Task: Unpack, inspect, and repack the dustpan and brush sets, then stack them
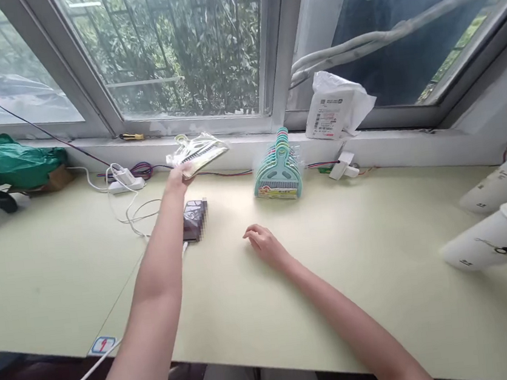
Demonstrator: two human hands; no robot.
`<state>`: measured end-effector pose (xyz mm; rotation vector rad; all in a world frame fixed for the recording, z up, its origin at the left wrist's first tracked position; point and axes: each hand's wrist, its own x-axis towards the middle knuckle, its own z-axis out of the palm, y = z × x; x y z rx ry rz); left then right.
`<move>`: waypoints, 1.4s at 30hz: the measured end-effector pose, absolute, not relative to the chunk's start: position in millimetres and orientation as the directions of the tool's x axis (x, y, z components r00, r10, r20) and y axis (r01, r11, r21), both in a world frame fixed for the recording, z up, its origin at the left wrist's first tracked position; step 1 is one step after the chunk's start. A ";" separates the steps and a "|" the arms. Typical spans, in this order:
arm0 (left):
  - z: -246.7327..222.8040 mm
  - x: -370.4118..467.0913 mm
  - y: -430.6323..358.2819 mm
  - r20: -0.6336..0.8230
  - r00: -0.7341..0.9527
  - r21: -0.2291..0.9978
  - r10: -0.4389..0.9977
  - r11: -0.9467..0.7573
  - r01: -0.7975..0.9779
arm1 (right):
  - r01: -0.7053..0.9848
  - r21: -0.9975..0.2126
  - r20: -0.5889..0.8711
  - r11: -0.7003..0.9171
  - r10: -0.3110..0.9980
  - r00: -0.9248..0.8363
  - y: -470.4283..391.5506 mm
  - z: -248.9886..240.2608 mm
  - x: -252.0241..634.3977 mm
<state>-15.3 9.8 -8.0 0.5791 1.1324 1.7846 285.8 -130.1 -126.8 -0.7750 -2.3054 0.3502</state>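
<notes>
My left hand [181, 177] stretches to the back of the table, its fingers closed on the near edge of a white mini dustpan with a brush [198, 152], which looks wrapped in clear plastic. Below that wrist lies a dark phone [193, 220], partly blurred out, with a white cable at its lower end. My right hand [265, 245] rests over the middle of the table, fingers loosely bent and holding nothing. Beyond it, a row of nested mini dustpan sets [278, 172] stands upright against the sill, the front one teal with a yellow label.
White cables trail from a power strip [127, 183] at the back left, near a green plastic bag [14, 161]. A screwdriver [132, 136] and a white labelled package [336, 106] sit on the windowsill. White lidded cups [499, 235] occupy the right side.
</notes>
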 end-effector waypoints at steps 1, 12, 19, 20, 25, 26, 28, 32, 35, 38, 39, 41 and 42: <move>-10.9 -0.9 -4.5 -0.095 -0.492 0.874 0.866 -0.164 -0.457 | 0.443 -0.423 0.533 0.791 0.612 -0.584 -131.9 -125.9 286.5; -107.3 166.8 -136.1 -0.027 -0.375 0.925 0.927 -0.119 -0.362 | 0.660 -0.333 0.753 0.673 0.611 -0.243 -168.2 -99.0 335.4; -109.1 197.0 -161.1 0.015 -0.305 0.950 0.952 -0.109 -0.292 | 0.691 -0.525 0.426 0.497 0.856 -0.292 -166.6 -115.3 355.9; -108.0 195.3 -163.4 0.023 -0.316 0.951 0.949 -0.118 -0.286 | 0.649 -0.612 0.401 0.453 0.884 -0.239 -165.4 -117.0 354.1; -106.9 190.1 -168.7 0.063 -0.367 0.952 0.928 -0.166 -0.257 | 0.108 -0.989 0.102 0.104 0.995 -0.022 -156.8 -120.7 342.3; -107.4 191.3 -168.9 0.069 -0.358 0.952 0.931 -0.169 -0.255 | -0.008 -0.999 0.041 0.040 0.999 -0.024 -154.9 -121.3 341.1; -108.4 195.2 -168.7 0.081 -0.304 0.953 0.949 -0.163 -0.254 | -0.200 -0.980 -0.001 -0.002 1.000 -0.006 -151.6 -122.6 340.6; -109.0 197.5 -164.2 0.097 -0.219 0.975 0.971 -0.137 -0.173 | -0.386 -0.922 -0.044 -0.013 0.996 0.072 -148.6 -122.4 347.7; -109.5 186.4 -157.0 0.130 -0.226 0.989 0.965 -0.142 -0.036 | -0.369 -0.917 -0.155 -0.152 0.988 -0.021 -147.6 -118.1 359.8; -112.1 171.1 -151.5 0.211 -0.242 0.973 0.947 -0.179 0.148 | -0.303 -0.918 -0.230 -0.257 0.965 -0.123 -146.5 -112.6 372.1; -113.3 167.2 -150.6 0.231 -0.254 0.965 0.939 -0.189 0.180 | -0.280 -0.921 -0.242 -0.273 0.960 -0.141 -146.4 -111.1 375.0; -115.8 162.6 -149.5 0.232 -0.271 0.967 0.934 -0.192 0.165 | -0.230 -0.929 -0.260 -0.289 0.954 -0.150 -146.6 -108.5 378.0; -116.9 161.6 -149.2 0.223 -0.282 0.973 0.933 -0.193 0.127 | -0.214 -0.934 -0.259 -0.285 0.955 -0.142 -147.1 -107.5 378.1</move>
